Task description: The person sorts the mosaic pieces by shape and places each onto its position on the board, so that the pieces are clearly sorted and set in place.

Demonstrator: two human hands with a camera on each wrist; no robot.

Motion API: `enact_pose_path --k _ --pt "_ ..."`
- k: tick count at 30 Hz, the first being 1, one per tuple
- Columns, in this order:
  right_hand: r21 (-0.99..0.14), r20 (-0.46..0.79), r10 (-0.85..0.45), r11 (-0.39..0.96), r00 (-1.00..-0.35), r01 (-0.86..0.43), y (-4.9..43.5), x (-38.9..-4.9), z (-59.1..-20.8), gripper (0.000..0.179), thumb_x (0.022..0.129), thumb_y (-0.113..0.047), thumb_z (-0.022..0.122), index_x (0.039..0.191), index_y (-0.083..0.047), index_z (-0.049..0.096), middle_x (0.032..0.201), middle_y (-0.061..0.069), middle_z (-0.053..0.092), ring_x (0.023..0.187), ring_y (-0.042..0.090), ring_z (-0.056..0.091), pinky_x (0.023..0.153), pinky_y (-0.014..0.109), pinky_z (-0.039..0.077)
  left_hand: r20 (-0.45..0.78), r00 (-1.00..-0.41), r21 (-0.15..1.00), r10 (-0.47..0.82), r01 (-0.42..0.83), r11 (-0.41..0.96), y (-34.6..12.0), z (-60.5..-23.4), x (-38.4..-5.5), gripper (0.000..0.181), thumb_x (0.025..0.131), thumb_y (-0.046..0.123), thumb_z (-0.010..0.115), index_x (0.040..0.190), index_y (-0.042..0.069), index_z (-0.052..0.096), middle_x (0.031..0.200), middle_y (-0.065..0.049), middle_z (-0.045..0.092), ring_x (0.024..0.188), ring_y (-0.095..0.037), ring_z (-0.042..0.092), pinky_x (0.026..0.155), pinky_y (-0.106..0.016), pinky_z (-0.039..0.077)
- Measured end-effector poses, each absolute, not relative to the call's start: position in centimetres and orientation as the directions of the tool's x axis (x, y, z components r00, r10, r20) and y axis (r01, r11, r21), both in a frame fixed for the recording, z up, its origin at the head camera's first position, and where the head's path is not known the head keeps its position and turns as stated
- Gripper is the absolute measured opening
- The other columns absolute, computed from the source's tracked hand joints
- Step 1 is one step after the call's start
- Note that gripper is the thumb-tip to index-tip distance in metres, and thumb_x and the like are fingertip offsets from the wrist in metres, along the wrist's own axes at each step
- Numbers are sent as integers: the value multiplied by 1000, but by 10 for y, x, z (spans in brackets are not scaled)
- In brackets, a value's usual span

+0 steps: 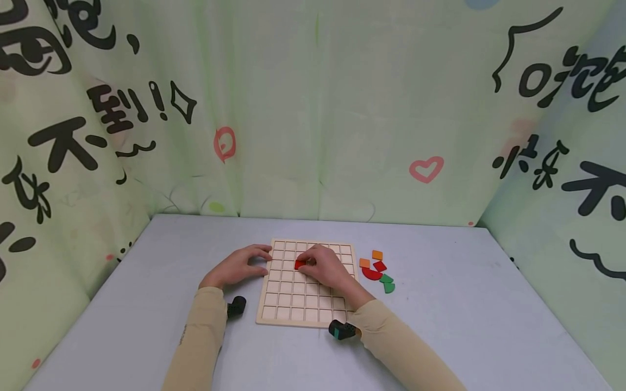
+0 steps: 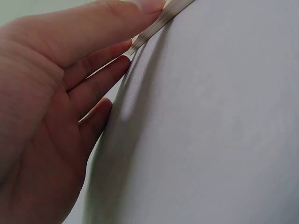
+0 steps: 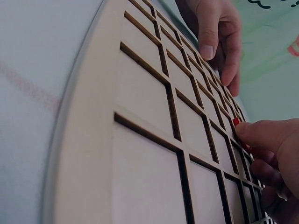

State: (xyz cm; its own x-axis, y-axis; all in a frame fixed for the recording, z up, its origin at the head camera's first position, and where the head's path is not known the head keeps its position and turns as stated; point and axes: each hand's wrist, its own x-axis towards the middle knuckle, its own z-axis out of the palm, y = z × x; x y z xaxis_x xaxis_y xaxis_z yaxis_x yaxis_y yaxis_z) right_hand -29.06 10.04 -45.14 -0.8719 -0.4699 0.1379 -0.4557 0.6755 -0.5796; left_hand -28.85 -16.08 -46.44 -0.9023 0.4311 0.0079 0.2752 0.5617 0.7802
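Note:
A wooden grid board (image 1: 288, 323) with square cells lies on the table. Over its upper middle my right hand (image 1: 325, 266) pinches a red square piece (image 1: 299, 264) between thumb and fingers, down at one of the cells. In the right wrist view a bit of the red piece (image 3: 236, 122) shows by the thumb. My left hand (image 1: 241, 266) rests at the board's left edge, thumb and fingers extended and touching the rim. From the left wrist, the left hand's fingers (image 2: 100, 84) reach to the board's side (image 2: 156, 28).
Right of the board lie loose pieces: two orange squares (image 1: 377, 254), a red square (image 1: 380, 266), a red half-round (image 1: 371, 274) and green pieces (image 1: 388, 287). The white table (image 1: 440, 304) is bounded by printed curtains (image 1: 367, 136) at the back and sides.

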Motion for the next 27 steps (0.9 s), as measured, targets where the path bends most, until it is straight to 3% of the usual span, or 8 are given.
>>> enact_pose_path --k 27 --pt "-574 118 -424 708 -898 -411 99 -287 -448 23 91 -19 70 112 -8 73 103 4 64 80 13 52 71 27 47 6 -904 784 428 270 559 -161 -462 -286 32 87 19 75 116 10 68 147 -7 47 141 -31 33 116 -50 27"
